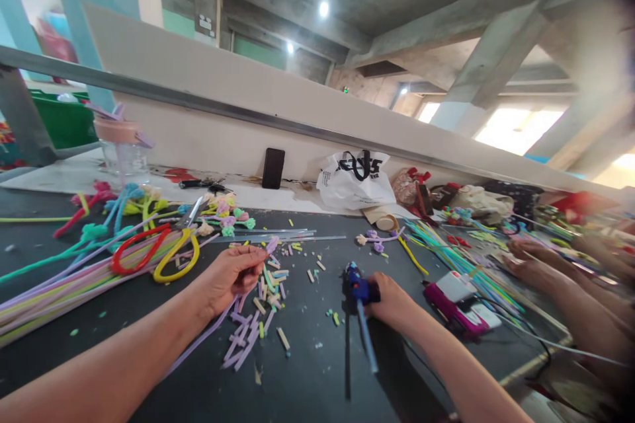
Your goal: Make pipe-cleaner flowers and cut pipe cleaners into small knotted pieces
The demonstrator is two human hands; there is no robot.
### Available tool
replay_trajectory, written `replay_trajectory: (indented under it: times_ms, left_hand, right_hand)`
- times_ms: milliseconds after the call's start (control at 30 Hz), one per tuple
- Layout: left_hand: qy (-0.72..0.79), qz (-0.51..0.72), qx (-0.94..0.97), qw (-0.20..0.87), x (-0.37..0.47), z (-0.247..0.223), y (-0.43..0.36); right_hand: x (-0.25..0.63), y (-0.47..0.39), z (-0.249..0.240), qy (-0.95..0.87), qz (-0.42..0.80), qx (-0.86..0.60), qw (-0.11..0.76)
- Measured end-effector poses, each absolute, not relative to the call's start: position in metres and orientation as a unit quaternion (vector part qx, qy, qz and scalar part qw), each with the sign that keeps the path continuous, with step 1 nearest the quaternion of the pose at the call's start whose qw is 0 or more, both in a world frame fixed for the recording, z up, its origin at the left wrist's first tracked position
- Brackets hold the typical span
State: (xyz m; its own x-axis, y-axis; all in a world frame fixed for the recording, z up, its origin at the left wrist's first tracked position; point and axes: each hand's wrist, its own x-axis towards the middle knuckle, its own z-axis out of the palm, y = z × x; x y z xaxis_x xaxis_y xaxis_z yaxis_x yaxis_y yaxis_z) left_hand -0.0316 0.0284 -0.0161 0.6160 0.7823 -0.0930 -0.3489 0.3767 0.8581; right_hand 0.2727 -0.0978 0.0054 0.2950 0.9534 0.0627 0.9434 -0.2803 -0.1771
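My left hand is closed in a pinch on a purple pipe cleaner, its fuzzy tip above my fingertips and its long stem trailing down under my wrist. My right hand is wrapped round a blue glue gun, with a pale glue stick coming out of its back end toward me. Between and below the hands lie many short cut pieces in purple, yellow and cream. Scissors with red and yellow handles rest on a bundle of long pipe cleaners at the left.
Behind stand a dark phone, a white bag and a clear jar. Finished-looking fuzzy flowers lie at left back. A magenta power strip with plugs and cables is at right, near another person's hands.
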Motion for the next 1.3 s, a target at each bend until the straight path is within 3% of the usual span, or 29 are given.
replay_trajectory:
  times_ms: [200,300,500,700,767,1033,1300]
  left_hand:
    - [0.253,0.342,0.449,0.786,-0.030,-0.022,0.028]
    - [0.255,0.337,0.462,0.780,-0.028,-0.021,0.024]
    - [0.267,0.336,0.465,0.774,-0.027,-0.020,0.018]
    - [0.262,0.334,0.470,0.774,-0.025,-0.022,0.020]
    - [0.254,0.333,0.472,0.775,-0.025,-0.021,0.020]
    - [0.273,0.318,0.466,0.779,-0.024,-0.021,0.019]
    - [0.278,0.305,0.462,0.785,-0.024,-0.018,0.020]
  right_hand:
    - [0.231,-0.092,0.047,-0.649,0.037,-0.744,0.158]
    - [0.178,-0.075,0.039,-0.650,0.086,-0.729,0.197]
    - [0.123,-0.033,-0.006,-0.643,0.113,-0.746,0.135]
    - [0.123,-0.034,-0.006,-0.664,0.112,-0.727,0.134]
    - [0.124,-0.037,-0.003,-0.658,0.133,-0.722,0.166]
    - [0.140,-0.031,0.007,-0.477,0.404,-0.655,0.424]
    - [0.152,-0.030,0.010,-0.440,0.421,-0.643,0.464]
